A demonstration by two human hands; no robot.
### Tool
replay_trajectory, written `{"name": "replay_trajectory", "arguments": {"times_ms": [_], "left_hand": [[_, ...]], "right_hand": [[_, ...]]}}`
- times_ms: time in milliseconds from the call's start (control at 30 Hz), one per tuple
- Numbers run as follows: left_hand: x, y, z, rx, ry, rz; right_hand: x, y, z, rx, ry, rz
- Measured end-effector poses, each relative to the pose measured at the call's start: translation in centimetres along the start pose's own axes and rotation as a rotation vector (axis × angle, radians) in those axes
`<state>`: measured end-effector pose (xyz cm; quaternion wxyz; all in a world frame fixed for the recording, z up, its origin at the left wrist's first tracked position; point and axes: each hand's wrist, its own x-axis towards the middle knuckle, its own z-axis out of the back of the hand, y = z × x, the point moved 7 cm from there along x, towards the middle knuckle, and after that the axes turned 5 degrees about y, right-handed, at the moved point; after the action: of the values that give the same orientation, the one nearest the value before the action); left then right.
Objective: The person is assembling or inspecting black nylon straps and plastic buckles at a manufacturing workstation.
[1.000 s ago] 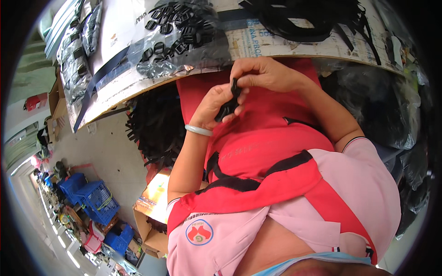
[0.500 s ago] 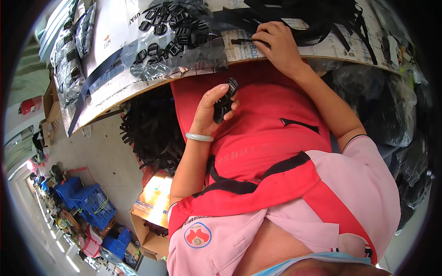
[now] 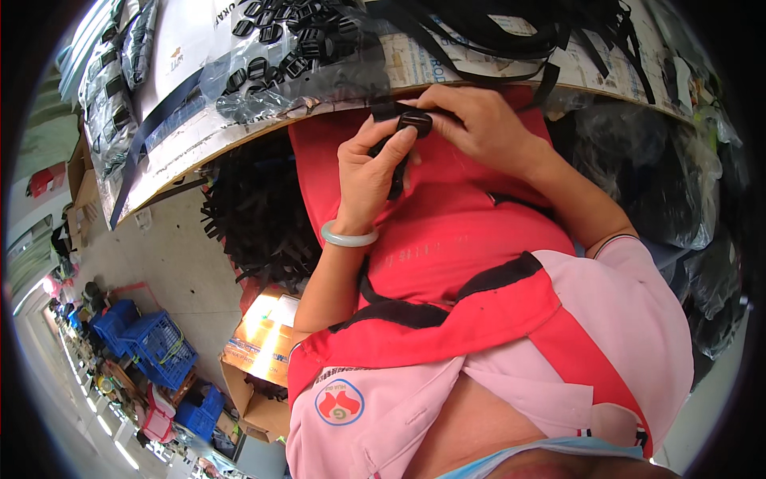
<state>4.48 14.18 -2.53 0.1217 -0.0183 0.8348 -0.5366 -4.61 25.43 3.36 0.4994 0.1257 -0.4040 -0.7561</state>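
Note:
My left hand (image 3: 369,172), with a pale green bangle (image 3: 348,236) on its wrist, grips a black plastic buckle (image 3: 415,122) and a black strap that hangs down over my red apron (image 3: 447,239). My right hand (image 3: 479,124) meets it from the right and pinches the same buckle and strap at the table's near edge. Both hands are shut on the piece, close to my chest.
The worktable (image 3: 199,136) above carries clear bags of black buckles (image 3: 279,48) and a tangle of black straps (image 3: 511,24). A heap of black straps (image 3: 255,215) hangs beside the table. Cardboard boxes (image 3: 263,343) and blue crates (image 3: 152,343) stand on the floor to the left.
My right hand came back from the strap pile on the table to the buckle. My left hand rose with the buckle to the table's edge, where both hands now meet.

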Motion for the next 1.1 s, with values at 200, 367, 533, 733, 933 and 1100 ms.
{"name": "replay_trajectory", "arguments": {"times_ms": [200, 367, 533, 733, 933, 1100], "left_hand": [[-1.0, -1.2, 4.3, -0.157, -0.217, 0.001], [-3.5, -0.5, 9.7, -0.416, -0.352, -0.049], [-4.8, 3.9, 10.2, -0.628, -0.418, 0.080], [-5.2, 4.7, 6.2, -0.097, -0.283, 0.237], [-5.1, 1.5, 6.2, 0.184, -0.354, 0.034], [-4.2, 1.1, 4.7, 0.059, -0.373, 0.045]], "right_hand": [[-1.9, -2.8, -0.2, 0.082, 0.289, -0.195], [-5.1, -7.5, 3.6, 0.249, 0.439, -0.580], [-4.2, -9.7, 8.1, 0.379, -0.065, -0.509], [-0.8, -8.3, 7.4, 1.045, -0.453, -0.367], [-0.2, -4.7, 3.8, 1.074, 0.039, -0.444], [-0.9, -1.8, -5.8, 0.983, 0.262, -0.618]]}}
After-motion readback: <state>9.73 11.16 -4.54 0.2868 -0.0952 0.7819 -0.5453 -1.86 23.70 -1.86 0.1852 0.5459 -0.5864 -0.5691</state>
